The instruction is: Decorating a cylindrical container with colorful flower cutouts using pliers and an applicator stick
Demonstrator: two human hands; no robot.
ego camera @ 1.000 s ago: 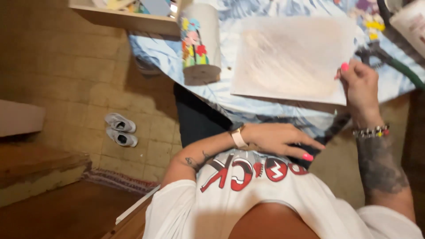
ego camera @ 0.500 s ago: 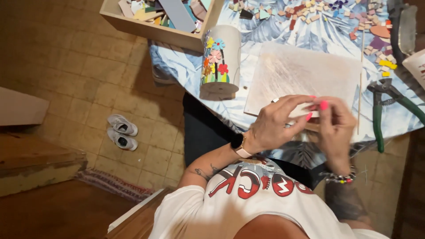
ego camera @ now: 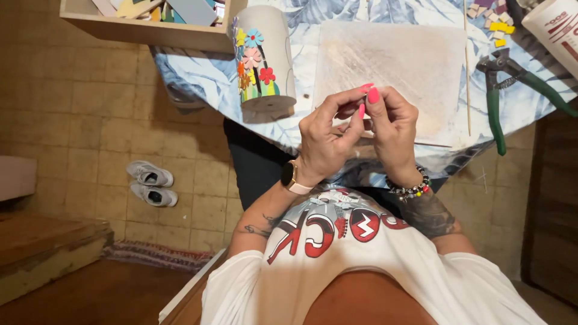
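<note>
Brown tiles are covering the floor (ego camera: pixel 90 120), and white shoes (ego camera: pixel 150 183) are lying on it. I am looking down on a table (ego camera: pixel 192 78) in a blue leafy cloth. A pale board (ego camera: pixel 397 54) is lying flat on it, between a flowered vase (ego camera: pixel 265 60) and green pliers (ego camera: pixel 497 108). A moment ago the hands were apart. Now the left hand (ego camera: pixel 325 144) and right hand (ego camera: pixel 394 135) are meeting over the board's near edge. Their fingers are curling in, tips touching. I cannot tell if they are pinching anything.

board (ego camera: pixel 409 60): matt, perhaps wood | nipper handles (ego camera: pixel 495 120): glossy green plastic
</note>
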